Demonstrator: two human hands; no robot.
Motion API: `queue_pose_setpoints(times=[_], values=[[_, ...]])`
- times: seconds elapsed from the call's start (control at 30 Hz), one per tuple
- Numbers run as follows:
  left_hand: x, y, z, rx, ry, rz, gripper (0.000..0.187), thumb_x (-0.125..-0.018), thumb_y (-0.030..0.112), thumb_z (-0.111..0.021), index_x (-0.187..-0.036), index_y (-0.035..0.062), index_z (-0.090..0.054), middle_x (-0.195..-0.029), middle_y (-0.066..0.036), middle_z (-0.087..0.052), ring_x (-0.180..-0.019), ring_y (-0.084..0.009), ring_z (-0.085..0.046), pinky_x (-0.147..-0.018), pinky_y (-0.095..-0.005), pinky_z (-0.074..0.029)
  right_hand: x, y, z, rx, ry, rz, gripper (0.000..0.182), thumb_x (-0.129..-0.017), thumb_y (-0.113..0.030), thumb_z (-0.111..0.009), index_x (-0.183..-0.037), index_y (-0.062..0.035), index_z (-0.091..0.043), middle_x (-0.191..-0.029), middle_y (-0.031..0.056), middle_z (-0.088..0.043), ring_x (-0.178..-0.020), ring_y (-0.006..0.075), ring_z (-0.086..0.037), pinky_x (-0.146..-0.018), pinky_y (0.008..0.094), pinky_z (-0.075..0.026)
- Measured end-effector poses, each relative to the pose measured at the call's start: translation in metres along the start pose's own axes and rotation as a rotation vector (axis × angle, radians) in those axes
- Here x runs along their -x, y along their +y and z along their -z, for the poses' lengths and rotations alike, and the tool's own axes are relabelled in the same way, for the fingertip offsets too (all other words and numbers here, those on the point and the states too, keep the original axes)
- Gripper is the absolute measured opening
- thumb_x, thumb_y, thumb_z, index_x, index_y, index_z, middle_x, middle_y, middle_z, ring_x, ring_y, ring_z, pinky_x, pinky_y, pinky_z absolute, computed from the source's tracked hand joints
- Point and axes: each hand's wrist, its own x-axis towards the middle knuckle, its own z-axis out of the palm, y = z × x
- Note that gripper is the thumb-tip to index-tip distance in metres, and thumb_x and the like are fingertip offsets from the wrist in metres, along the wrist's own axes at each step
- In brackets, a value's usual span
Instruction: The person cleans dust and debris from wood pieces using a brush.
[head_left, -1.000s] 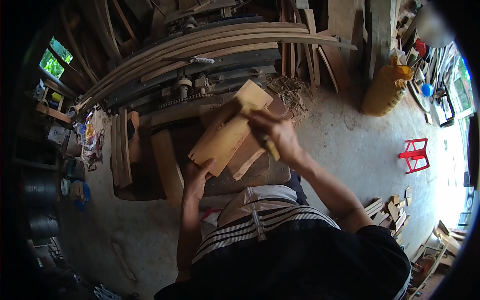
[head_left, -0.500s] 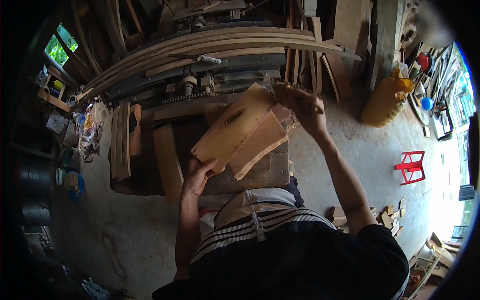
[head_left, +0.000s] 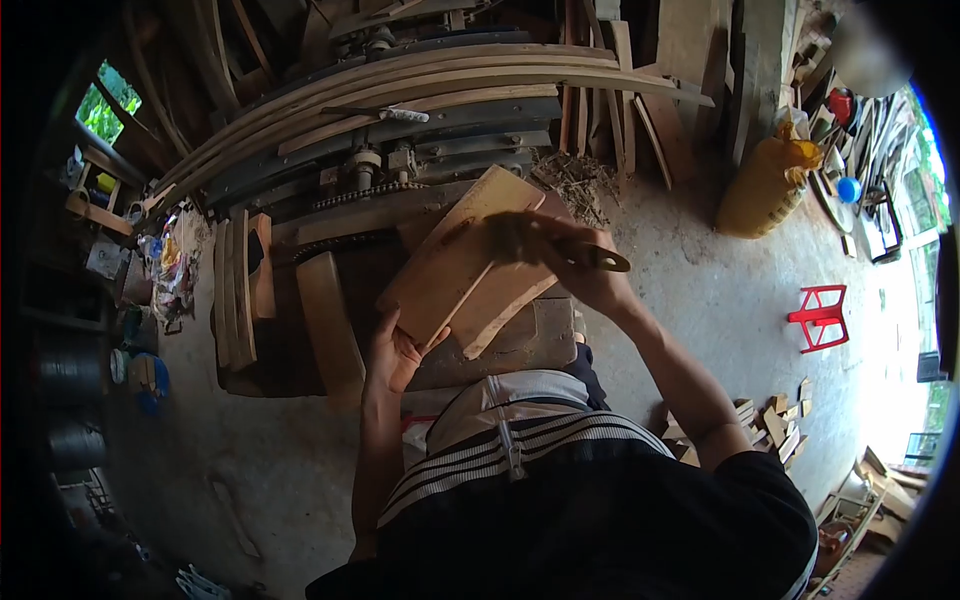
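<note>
My left hand (head_left: 397, 352) grips the lower left end of a wooden board (head_left: 450, 265), thumb on its edge and fingers underneath. The board is held at a tilt and has a dark knot on its face. Wrapped round the handle of a flat brush (head_left: 597, 256), my right hand (head_left: 590, 280) is over the board's right side. The brush head is smeared by motion and overlaps the board's face. Beneath the held board lies another wooden piece (head_left: 510, 307) with a rough edge. Both are above a dark worktable (head_left: 440, 375).
Left on the table are a loose plank (head_left: 330, 320) and several upright strips (head_left: 237, 290). Long curved strips (head_left: 450, 80) lie across a machine with a chain (head_left: 365, 192) behind. To the right stand a yellow sack (head_left: 765, 195), a red stool (head_left: 820, 318) and wood offcuts (head_left: 775, 425).
My right hand has brought the brush down and leftward from beyond the board's upper right corner onto its face. My left hand has turned the board slightly, its fingers now showing below.
</note>
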Motion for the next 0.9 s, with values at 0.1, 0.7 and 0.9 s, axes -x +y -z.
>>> queue_pose_setpoints(times=[0.1, 0.7, 0.9], values=[[-0.001, 0.000, -0.006, -0.020, 0.040, -0.018, 0.054, -0.098, 0.036, -0.056, -0.140, 0.0034, -0.041, -0.134, -0.014, -0.056, -0.117, -0.0281, -0.061, -0.095, -0.0484, -0.055, -0.009, -0.001, 0.002, 0.245, 0.093, 0.215, 0.036, -0.087, -0.003, -0.062, -0.122, -0.0068, -0.066, -0.099, 0.0133, -0.072, -0.081, 0.0212, -0.072, -0.067, 0.0315, -0.058], [-0.001, 0.006, -0.010, -0.056, 0.100, -0.025, 0.054, -0.096, 0.029, -0.061, -0.139, 0.0021, -0.041, -0.132, -0.015, -0.055, -0.116, -0.0283, -0.061, -0.090, -0.0480, -0.059, -0.035, 0.016, -0.004, 0.057, -0.073, 0.104, 0.019, -0.099, -0.013, -0.053, -0.101, -0.0023, -0.069, -0.079, 0.0073, -0.070, -0.065, 0.0115, -0.065, -0.056, 0.0294, -0.054], [-0.002, 0.004, -0.010, -0.058, 0.101, -0.039, 0.051, -0.097, 0.029, -0.058, -0.138, 0.0024, -0.042, -0.131, -0.014, -0.056, -0.117, -0.0277, -0.061, -0.091, -0.0473, -0.058, -0.022, 0.015, -0.015, 0.542, -0.128, 0.289, 0.048, -0.081, -0.014, -0.067, -0.129, -0.0182, -0.063, -0.121, 0.0101, -0.067, -0.077, 0.0195, -0.072, -0.061, 0.0295, -0.058]])
